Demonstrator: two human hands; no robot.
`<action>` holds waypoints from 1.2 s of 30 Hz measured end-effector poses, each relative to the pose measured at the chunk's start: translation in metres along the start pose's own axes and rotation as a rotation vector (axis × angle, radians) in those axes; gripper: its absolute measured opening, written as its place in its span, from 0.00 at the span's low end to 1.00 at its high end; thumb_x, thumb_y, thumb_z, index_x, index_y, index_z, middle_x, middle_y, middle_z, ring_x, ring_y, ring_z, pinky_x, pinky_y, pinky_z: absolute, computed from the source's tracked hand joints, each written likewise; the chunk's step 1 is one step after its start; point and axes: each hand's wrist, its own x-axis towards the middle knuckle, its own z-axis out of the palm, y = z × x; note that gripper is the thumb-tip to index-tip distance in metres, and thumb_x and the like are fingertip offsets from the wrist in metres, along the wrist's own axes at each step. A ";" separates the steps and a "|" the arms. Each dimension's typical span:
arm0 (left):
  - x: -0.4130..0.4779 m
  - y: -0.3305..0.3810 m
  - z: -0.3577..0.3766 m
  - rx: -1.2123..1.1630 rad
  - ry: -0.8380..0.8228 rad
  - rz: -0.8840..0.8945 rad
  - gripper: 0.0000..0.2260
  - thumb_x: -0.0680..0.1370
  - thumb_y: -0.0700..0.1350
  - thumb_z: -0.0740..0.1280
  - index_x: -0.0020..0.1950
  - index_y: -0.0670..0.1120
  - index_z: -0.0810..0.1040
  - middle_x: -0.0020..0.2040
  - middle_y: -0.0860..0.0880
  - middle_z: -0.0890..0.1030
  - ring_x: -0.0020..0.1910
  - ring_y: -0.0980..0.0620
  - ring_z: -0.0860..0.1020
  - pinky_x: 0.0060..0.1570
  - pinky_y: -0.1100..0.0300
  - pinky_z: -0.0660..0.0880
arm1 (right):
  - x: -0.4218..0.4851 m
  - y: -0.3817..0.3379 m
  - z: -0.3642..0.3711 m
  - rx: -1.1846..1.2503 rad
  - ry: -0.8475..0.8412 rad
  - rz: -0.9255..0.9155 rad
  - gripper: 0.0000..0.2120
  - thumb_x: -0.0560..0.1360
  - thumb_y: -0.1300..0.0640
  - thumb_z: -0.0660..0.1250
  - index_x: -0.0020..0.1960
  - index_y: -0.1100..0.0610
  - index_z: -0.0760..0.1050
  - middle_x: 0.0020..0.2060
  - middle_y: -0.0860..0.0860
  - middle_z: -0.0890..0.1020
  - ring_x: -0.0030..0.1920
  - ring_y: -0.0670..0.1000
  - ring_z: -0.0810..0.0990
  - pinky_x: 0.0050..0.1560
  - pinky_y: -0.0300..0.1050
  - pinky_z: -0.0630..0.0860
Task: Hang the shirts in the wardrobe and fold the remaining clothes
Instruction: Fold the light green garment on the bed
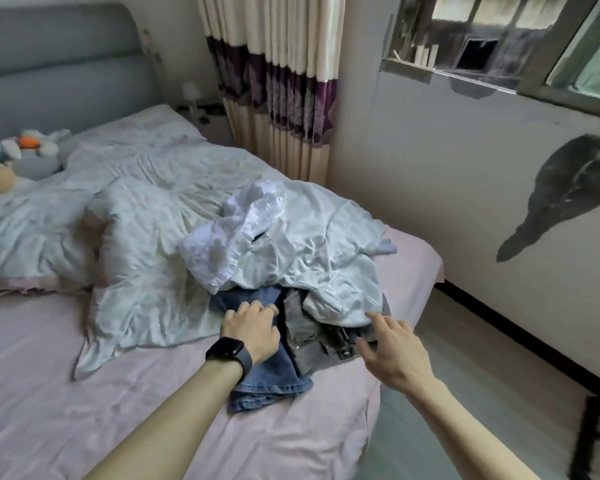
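Observation:
A heap of clothes lies near the foot corner of the bed [84,393]. On top are a crumpled white shirt [229,233] and a pale light-blue shirt [326,244]. Under them lie blue jeans [271,379] and grey jeans [316,341]. My left hand [252,329], with a black watch on the wrist, rests on the blue jeans, its fingers curled into the cloth at the edge of the heap. My right hand [390,348] hovers with spread fingers at the grey jeans, just below the hem of the light-blue shirt.
A rumpled pale duvet [136,209] covers the middle of the bed, with soft toys [18,157] by the grey headboard. A curtain [278,81] hangs at the far corner. The wall and window run along the right, with a strip of floor [465,393] between.

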 end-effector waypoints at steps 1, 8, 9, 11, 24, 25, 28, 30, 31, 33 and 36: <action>0.016 0.005 0.005 0.009 -0.015 -0.008 0.20 0.81 0.52 0.57 0.73 0.55 0.68 0.67 0.50 0.73 0.68 0.47 0.69 0.66 0.49 0.66 | 0.022 0.009 0.005 -0.001 -0.015 -0.007 0.30 0.79 0.40 0.59 0.77 0.50 0.61 0.70 0.48 0.73 0.70 0.55 0.68 0.65 0.47 0.70; 0.143 0.051 0.071 0.054 -0.013 -0.024 0.28 0.80 0.50 0.60 0.80 0.56 0.56 0.73 0.49 0.65 0.73 0.47 0.63 0.68 0.50 0.62 | 0.180 0.072 0.089 -0.062 -0.253 -0.049 0.38 0.75 0.47 0.65 0.79 0.51 0.51 0.78 0.53 0.56 0.73 0.59 0.63 0.67 0.51 0.71; 0.162 0.058 0.084 0.072 0.001 -0.020 0.30 0.80 0.49 0.61 0.80 0.58 0.53 0.75 0.49 0.62 0.75 0.46 0.61 0.69 0.50 0.61 | 0.201 0.085 0.103 -0.078 -0.271 -0.024 0.41 0.73 0.52 0.65 0.80 0.50 0.47 0.79 0.55 0.50 0.73 0.61 0.62 0.67 0.52 0.71; 0.198 0.072 0.105 0.139 -0.009 0.035 0.35 0.79 0.46 0.61 0.81 0.61 0.47 0.79 0.46 0.54 0.78 0.44 0.54 0.72 0.46 0.57 | 0.238 0.110 0.127 -0.094 -0.290 0.011 0.48 0.71 0.60 0.65 0.80 0.46 0.37 0.79 0.59 0.39 0.74 0.63 0.60 0.67 0.52 0.71; 0.283 0.087 0.064 -0.374 0.054 -0.236 0.19 0.82 0.41 0.57 0.70 0.56 0.74 0.67 0.49 0.77 0.63 0.42 0.76 0.57 0.53 0.72 | 0.353 0.147 0.077 0.423 -0.033 -0.044 0.10 0.79 0.53 0.58 0.45 0.57 0.73 0.42 0.53 0.77 0.43 0.58 0.76 0.39 0.47 0.67; 0.282 0.087 0.042 -0.484 0.175 -0.301 0.18 0.82 0.41 0.58 0.69 0.55 0.75 0.67 0.47 0.78 0.62 0.41 0.76 0.56 0.54 0.72 | 0.354 0.134 0.046 0.569 0.050 -0.015 0.11 0.80 0.54 0.56 0.42 0.57 0.71 0.39 0.53 0.76 0.41 0.55 0.75 0.37 0.45 0.66; 0.263 0.091 -0.040 -0.631 0.445 -0.247 0.17 0.81 0.38 0.60 0.67 0.50 0.77 0.60 0.41 0.81 0.58 0.39 0.78 0.52 0.53 0.73 | 0.348 0.088 -0.060 0.861 0.226 0.012 0.11 0.82 0.58 0.56 0.45 0.61 0.71 0.38 0.51 0.76 0.38 0.49 0.72 0.37 0.38 0.68; 0.239 0.095 -0.095 -0.620 0.577 -0.172 0.17 0.81 0.39 0.59 0.68 0.50 0.76 0.59 0.41 0.81 0.56 0.39 0.79 0.48 0.55 0.72 | 0.339 0.057 -0.124 0.965 0.336 -0.021 0.11 0.82 0.58 0.56 0.47 0.63 0.72 0.40 0.53 0.77 0.40 0.51 0.73 0.40 0.44 0.67; 0.213 0.096 -0.130 -0.610 0.665 -0.153 0.17 0.81 0.40 0.57 0.68 0.49 0.76 0.58 0.41 0.81 0.55 0.39 0.79 0.46 0.57 0.70 | 0.321 0.041 -0.162 0.992 0.396 -0.059 0.10 0.82 0.58 0.56 0.46 0.62 0.71 0.41 0.54 0.77 0.41 0.53 0.73 0.41 0.45 0.65; 0.160 0.095 -0.193 -0.583 0.810 -0.142 0.19 0.80 0.41 0.56 0.68 0.49 0.76 0.56 0.40 0.80 0.52 0.38 0.79 0.45 0.57 0.68 | 0.280 0.012 -0.225 1.024 0.479 -0.150 0.10 0.82 0.58 0.56 0.43 0.59 0.69 0.42 0.57 0.76 0.42 0.54 0.72 0.41 0.43 0.62; 0.068 0.085 -0.281 -0.455 1.006 -0.094 0.19 0.78 0.48 0.54 0.65 0.51 0.76 0.55 0.40 0.81 0.52 0.36 0.79 0.46 0.51 0.73 | 0.202 -0.032 -0.309 1.088 0.588 -0.305 0.14 0.82 0.59 0.56 0.38 0.52 0.64 0.42 0.56 0.74 0.44 0.54 0.72 0.43 0.42 0.63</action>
